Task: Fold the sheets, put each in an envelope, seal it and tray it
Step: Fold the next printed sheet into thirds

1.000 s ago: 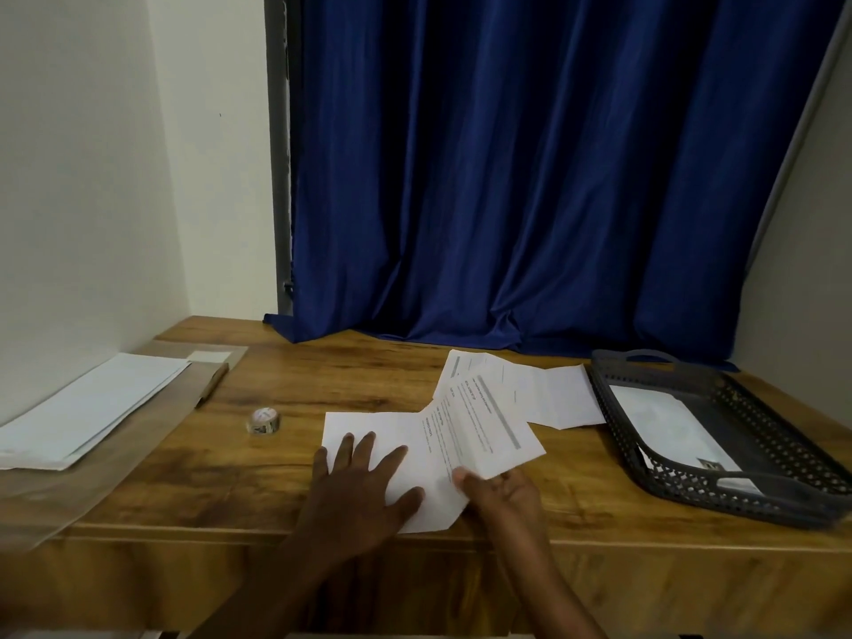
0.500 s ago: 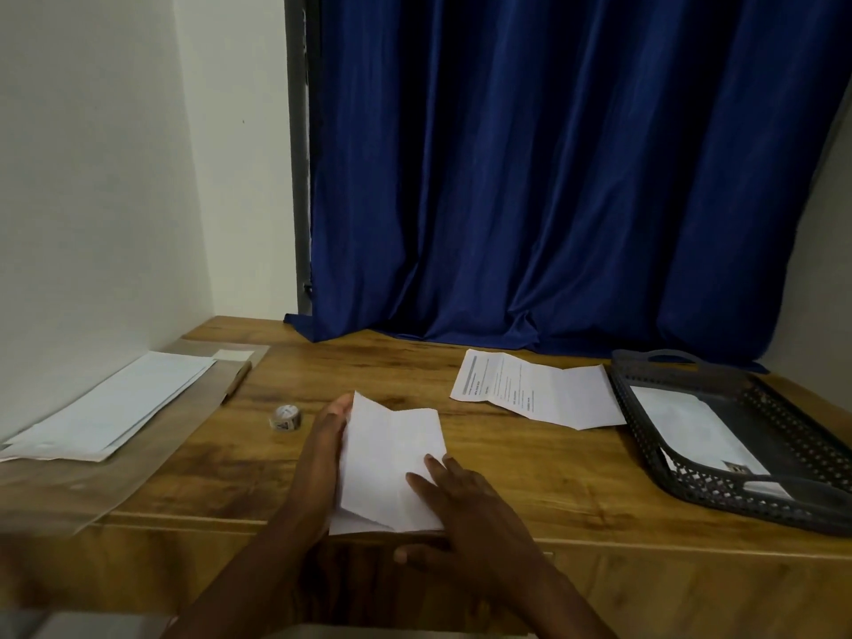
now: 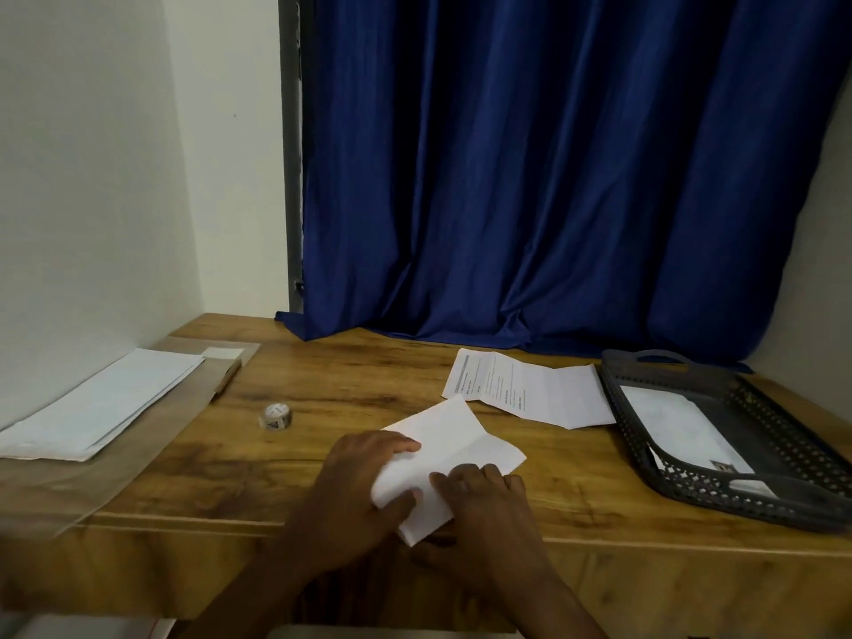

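Observation:
A folded white sheet (image 3: 454, 447) lies diagonally on the wooden table (image 3: 350, 389), its near end over the front edge. My left hand (image 3: 355, 495) grips the sheet's left side, fingers over the edge and thumb on top. My right hand (image 3: 488, 509) pinches the near right part, with fingers on top and the thumb below. A second, printed sheet (image 3: 521, 389) with fold creases lies open behind it. The dark mesh tray (image 3: 783, 495) at the right holds a white envelope (image 3: 682, 431). A stack of white envelopes (image 3: 101, 403) lies at the far left.
A small roll of stickers or tape (image 3: 275, 416) sits left of the hands. The envelope stack rests on a clear plastic sleeve (image 3: 69, 481) by the left wall. A blue curtain (image 3: 530, 200) hangs behind the table.
The sheet lay spread with my right hand lifting its right part; it was folded over to the left. It now sits turned diagonally, with both hands holding its near end.

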{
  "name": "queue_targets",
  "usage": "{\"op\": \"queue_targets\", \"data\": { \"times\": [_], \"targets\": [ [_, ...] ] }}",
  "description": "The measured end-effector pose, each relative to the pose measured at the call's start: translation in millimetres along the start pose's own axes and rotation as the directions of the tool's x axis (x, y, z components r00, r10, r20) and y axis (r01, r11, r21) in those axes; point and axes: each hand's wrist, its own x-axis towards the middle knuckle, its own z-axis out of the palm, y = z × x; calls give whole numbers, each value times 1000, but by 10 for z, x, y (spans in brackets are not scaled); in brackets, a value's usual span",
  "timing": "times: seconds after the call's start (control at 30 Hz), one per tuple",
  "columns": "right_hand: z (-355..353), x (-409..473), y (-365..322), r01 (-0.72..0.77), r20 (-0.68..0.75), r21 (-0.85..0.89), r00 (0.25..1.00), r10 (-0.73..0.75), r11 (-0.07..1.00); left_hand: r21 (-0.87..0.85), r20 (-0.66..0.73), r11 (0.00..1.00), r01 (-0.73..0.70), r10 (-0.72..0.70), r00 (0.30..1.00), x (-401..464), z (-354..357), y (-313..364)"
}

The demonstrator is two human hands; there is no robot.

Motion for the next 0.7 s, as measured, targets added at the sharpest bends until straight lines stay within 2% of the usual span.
{"op": "queue_targets", "data": {
  "times": [0.1, 0.17, 0.23, 0.43, 0.5, 0.6, 0.7],
  "targets": [
    [-61, -14, 30, 53, 16, 96, 998, -55, 994, 201, 219, 980, 16, -61, 974, -51, 63, 4],
    [-75, -16, 126, 104, -12, 171, 995, -103, 980, 265, 262, 964, 1, -73, 962, -67, 40, 26],
    [-71, 22, 274, 144, -20, 203, 990, -142, 969, 260, 301, 966, 3, -84, 950, -49, 2, 51],
    [-111, 125, 630, 88, 82, 253, 990, -112, 964, 109, 327, 994, -26, -11, 945, -15, -72, 18],
    [-125, 102, 667, 102, 38, 261, 993, -116, 960, -12, 317, 1000, 24, -19, 948, -3, -127, -27],
    [-131, 81, 729, 137, -63, 274, 990, -124, 952, -87, 313, 994, 69, -39, 949, 24, -241, -58],
    [-152, 77, 777, 101, -143, 472, 989, -37, 876, -182, 246, 969, 168, -120, 962, 56, -336, -92]
  ]
}}
